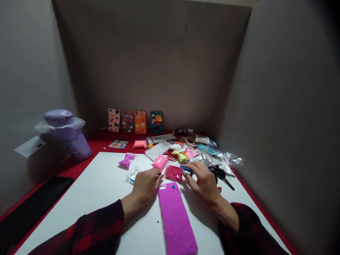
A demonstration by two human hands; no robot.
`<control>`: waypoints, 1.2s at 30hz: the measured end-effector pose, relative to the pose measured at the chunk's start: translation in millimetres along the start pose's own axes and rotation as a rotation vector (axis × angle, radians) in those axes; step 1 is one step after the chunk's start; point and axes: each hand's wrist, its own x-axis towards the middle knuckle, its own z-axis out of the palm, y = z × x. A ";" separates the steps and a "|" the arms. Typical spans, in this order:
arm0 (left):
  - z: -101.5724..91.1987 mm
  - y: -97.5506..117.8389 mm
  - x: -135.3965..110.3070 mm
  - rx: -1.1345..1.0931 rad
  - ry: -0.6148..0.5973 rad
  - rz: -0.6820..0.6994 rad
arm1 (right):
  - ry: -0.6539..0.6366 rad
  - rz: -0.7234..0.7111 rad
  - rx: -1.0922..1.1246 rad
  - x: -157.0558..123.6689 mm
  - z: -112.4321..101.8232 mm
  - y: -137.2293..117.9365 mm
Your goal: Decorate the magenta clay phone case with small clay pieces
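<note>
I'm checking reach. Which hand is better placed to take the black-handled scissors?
Probably the right hand: the black-handled metal scissors lie just beside it, while the left hand sits on the other side of the magenta clay-covered phone case.

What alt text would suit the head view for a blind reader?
A left hand and a right hand rest on a white board, either side of a phone case covered in magenta clay. Beyond lie clay packets and scissors; four decorated cases stand against the back wall.
</note>
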 end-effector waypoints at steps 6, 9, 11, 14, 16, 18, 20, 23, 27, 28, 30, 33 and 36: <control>5.7 2.3 2.5 -0.025 0.010 -0.006 | -0.171 -0.049 -0.059 5.9 4.1 -0.7; 6.9 4.4 4.4 -0.088 0.028 -0.037 | -0.180 -0.015 -0.062 5.4 6.7 -0.8; 7.3 5.4 5.8 -0.150 0.041 -0.067 | -0.183 0.009 -0.061 4.7 7.5 -0.2; 8.3 5.6 7.2 -0.281 0.050 -0.104 | -0.184 0.039 -0.058 4.4 8.2 1.8; 9.3 5.1 7.5 -0.400 0.044 -0.119 | -0.183 0.048 -0.049 4.7 8.7 3.2; 10.2 4.1 7.5 -0.536 0.034 -0.137 | -0.173 0.047 -0.020 5.2 9.1 4.3; 10.6 2.8 7.5 -0.676 0.017 -0.159 | -0.151 0.048 0.032 5.8 9.6 5.2; 10.6 0.8 7.9 -0.877 -0.032 -0.190 | -0.092 0.081 0.123 6.5 10.1 6.9; 8.1 -0.1 8.6 -1.075 -0.063 -0.225 | 0.008 0.182 0.210 7.0 9.5 8.5; 6.8 0.4 8.7 -1.104 -0.059 -0.230 | 0.017 0.208 0.236 7.1 9.3 8.4; 3.3 2.0 8.9 -1.163 -0.039 -0.230 | 0.011 0.252 0.286 7.1 9.1 7.4; -1.8 5.1 8.6 -1.285 -0.037 -0.210 | -0.042 0.372 0.498 8.0 9.4 3.7; -2.9 7.0 7.3 -1.382 -0.090 -0.214 | -0.124 0.503 0.786 10.3 7.9 -2.5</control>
